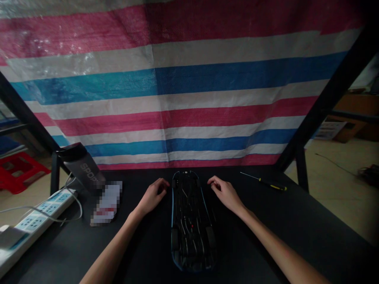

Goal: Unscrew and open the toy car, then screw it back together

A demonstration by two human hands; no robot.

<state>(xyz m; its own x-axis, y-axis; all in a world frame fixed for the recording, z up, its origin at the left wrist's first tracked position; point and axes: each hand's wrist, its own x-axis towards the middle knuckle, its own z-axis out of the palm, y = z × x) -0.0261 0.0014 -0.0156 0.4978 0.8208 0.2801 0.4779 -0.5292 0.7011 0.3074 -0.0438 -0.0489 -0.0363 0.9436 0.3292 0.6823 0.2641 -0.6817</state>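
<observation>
Car (192,225) lies belly-up, mid-table (242,256), between my left hand (153,196) and right hand (225,193), both loosely curled, empty. Probably stiff, light, smooth-sided; grip both flanks, mid-length. Too dark to judge fragile bits.

This looks like a makeshift workshop — a screwdriver (274,184) near the table (296,221)'s far right corner, an upturned toy car (189,213) near the middle of its far edge, a power strip (35,221) towards its left edge — backed by striped sheeting (207,86).
</observation>
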